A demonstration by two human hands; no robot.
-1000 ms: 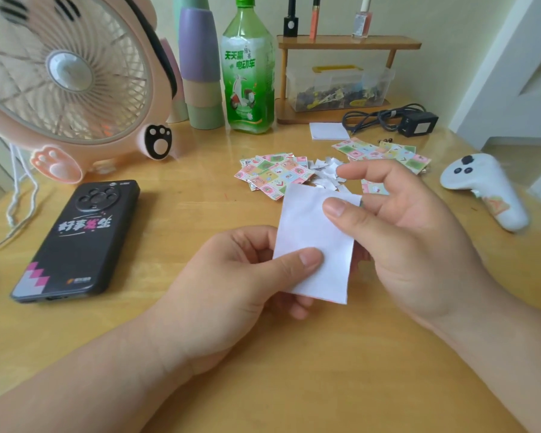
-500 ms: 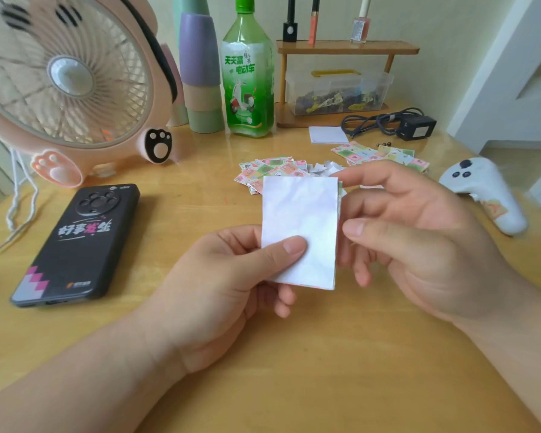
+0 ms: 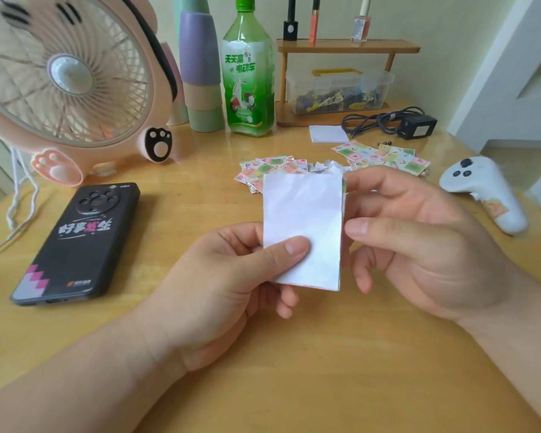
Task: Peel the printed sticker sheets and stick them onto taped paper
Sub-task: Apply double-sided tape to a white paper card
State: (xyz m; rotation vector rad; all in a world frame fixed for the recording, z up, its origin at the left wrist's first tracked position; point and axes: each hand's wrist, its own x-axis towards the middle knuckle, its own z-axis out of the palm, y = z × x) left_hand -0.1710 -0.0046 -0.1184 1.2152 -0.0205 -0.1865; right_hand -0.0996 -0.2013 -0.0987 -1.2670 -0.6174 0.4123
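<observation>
My left hand pinches the lower left part of a white-backed sticker sheet and holds it upright above the table, blank side toward me. A thin coloured edge shows along the sheet's right side. My right hand sits against that right edge: the index fingertip is at the top right corner, the thumb tip is just beside the edge, and the lower fingers reach behind the sheet. Loose printed sticker sheets lie behind it, with a second pile of stickers to the right and torn white scraps between them.
A black phone lies at the left in front of a pink fan. Stacked cups, a green bottle, a wooden shelf over a clear box, a black adapter with cable, a white paper pad and a white controller line the back and right.
The sheet has been turned from tilted to upright and lifted slightly. My right thumb has come off the sheet's face and now sits beside its right edge.
</observation>
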